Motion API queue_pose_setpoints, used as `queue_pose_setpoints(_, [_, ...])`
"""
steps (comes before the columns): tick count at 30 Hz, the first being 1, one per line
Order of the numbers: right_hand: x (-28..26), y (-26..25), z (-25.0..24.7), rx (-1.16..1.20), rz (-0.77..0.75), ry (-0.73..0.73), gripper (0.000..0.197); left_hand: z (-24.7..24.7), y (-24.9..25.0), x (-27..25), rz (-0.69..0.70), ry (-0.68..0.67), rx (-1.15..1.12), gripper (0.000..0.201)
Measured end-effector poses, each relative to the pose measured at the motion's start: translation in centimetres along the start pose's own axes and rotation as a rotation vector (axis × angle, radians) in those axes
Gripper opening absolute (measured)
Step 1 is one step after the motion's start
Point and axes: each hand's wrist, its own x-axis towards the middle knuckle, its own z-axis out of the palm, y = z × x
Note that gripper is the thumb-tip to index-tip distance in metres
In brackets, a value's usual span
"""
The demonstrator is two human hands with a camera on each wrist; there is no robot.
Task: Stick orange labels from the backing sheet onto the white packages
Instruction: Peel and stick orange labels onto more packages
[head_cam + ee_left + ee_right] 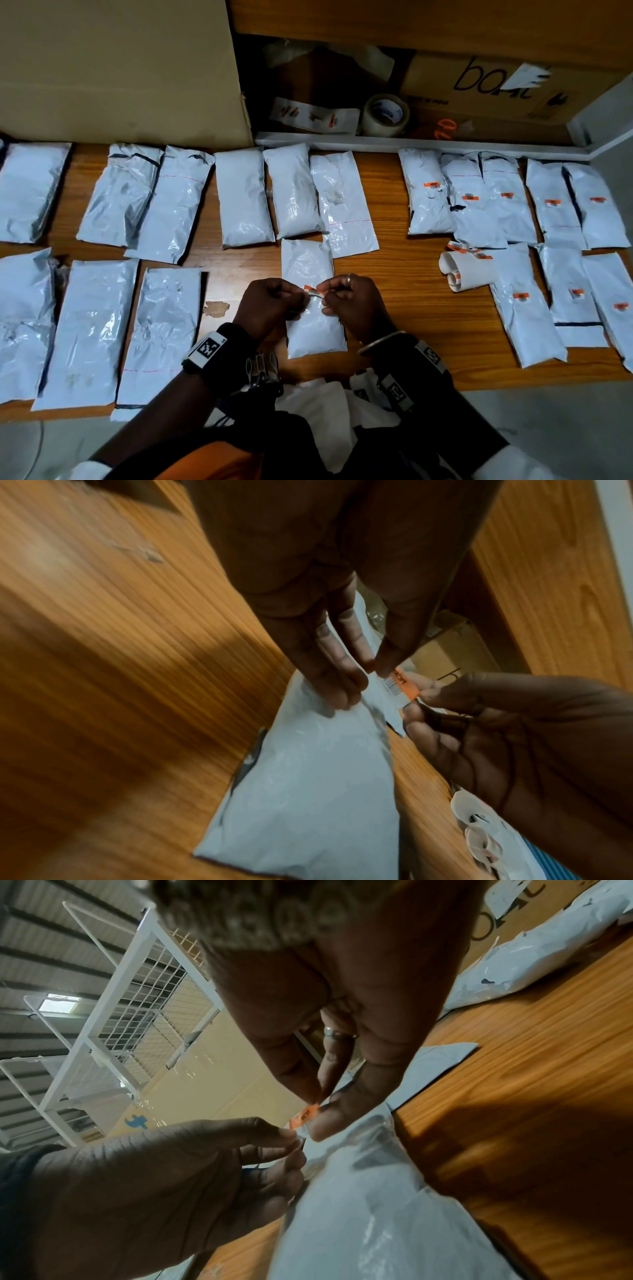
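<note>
wooden table (404,274) carries rows of white packages (245,197) and a curled backing sheet (471,270).

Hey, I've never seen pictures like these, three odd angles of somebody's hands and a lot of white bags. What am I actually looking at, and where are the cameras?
No machine here: a person works with bare hands, wearing three cameras. The wide picture comes from the head, looking down; the two close, tilted ones come from cameras strapped to each wrist.

On the wooden table lie rows of white packages. Those on the right already carry orange labels; those on the left carry none that I can see. A curled backing sheet lies right of the hands, and a tape roll sits behind on a shelf.

The left hand and right hand pinch one small orange label between them, over the package in front.
</note>
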Motion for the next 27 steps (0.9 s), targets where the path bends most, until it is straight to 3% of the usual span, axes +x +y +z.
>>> queue_pose_setpoints(4, [0.3, 0.4, 0.1, -0.148, -0.043, 0.008, 0.01, 0.0, -0.2, 0.2, -0.019, -0.016, 0.01, 0.01])
queue_pose_setpoints(9, [0.7, 0.5, 0.1, -0.084, -0.056, 0.002, 0.015, 0.2, -0.2, 0.4, -0.053, -0.063, 0.044, 0.016])
queue_pose_setpoints(15, [1.0, 0.5, 0.3, -0.04, -0.002, 0.013, 0.015, 0.1, -0.5, 0.8, -0.045, -0.04, 0.04, 0.007])
queue_pose_setpoints(20, [1.4, 0.6, 0.6, -0.015, 0.038, 0.053, 0.02, 0.3, -1.0, 1.2, -0.051, 0.01, 0.088, 0.011])
queue_pose_setpoints(27, [2.4, 2.2, 2.1, -0.258, -0.029, 0.18, 0.038, 0.5, -1.0, 1.3, -0.122, 0.066, 0.124, 0.025])
